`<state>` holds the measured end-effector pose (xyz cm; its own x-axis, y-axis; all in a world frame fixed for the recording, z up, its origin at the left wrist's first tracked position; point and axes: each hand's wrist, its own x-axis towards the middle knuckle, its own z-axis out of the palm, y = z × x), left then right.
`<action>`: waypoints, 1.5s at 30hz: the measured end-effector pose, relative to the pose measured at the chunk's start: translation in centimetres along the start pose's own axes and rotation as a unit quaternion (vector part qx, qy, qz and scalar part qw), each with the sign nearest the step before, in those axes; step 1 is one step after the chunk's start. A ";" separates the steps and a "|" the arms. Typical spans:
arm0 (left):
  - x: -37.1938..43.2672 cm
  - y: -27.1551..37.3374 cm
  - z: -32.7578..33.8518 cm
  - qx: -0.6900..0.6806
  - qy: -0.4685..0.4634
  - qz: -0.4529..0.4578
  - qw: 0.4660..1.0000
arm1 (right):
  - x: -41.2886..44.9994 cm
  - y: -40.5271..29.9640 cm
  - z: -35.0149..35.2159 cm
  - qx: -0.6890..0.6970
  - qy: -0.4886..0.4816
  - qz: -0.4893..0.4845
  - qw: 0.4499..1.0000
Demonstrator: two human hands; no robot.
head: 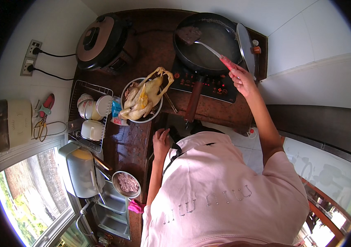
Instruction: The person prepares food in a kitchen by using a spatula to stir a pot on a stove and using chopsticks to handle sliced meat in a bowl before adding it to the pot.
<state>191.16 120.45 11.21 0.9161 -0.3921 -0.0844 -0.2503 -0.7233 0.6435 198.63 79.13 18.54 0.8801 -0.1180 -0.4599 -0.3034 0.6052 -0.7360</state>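
Observation:
My right hand (242, 79) grips the red handle of a metal spatula (211, 49). The spatula reaches over a black wok (194, 63) that holds cloudy liquid. A dark brown slab of food (189, 34) lies at the spatula's head, at the wok's left side. Below the wok is a black induction cooktop (207, 86) with red lights lit. My left hand (162, 142) hangs low by the counter's front edge, fingers bent; whether it touches anything is unclear. A whole plucked chicken (143, 97) sits in a metal bowl (146, 120) between that hand and the wok.
A glass lid (245, 46) leans at the wok's right. Chopsticks (170, 103) lie beside the chicken bowl. An electric pressure cooker (96, 43) stands back left. Nearer are a wire dish rack (103, 136), a small bowl of raw meat (132, 196) and a steel sink (112, 217).

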 end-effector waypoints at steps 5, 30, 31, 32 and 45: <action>0.2 0.0 -0.1 -0.004 0.012 0.019 1.000 | -0.3 0.4 -0.3 0.005 0.000 -0.013 1.000; 0.5 0.5 0.1 -0.013 0.013 0.032 0.999 | -0.4 -5.8 -1.8 -0.258 0.016 0.117 0.959; 0.5 0.6 0.1 -0.012 0.013 0.031 0.999 | 0.0 -6.1 -2.1 -0.258 0.016 0.117 0.959; 0.5 0.7 0.0 -0.010 0.008 0.025 1.000 | 0.5 -6.3 -2.4 -0.274 0.006 0.119 0.954; 0.2 0.5 0.9 -0.025 -0.001 0.005 1.000 | 3.2 -4.6 -1.7 -0.204 0.025 0.074 0.976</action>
<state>190.92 119.49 10.85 0.9132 -0.4000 -0.0786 -0.2438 -0.6903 0.6812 202.28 74.63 19.64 0.8006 -0.0970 -0.5913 -0.5542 0.2557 -0.7922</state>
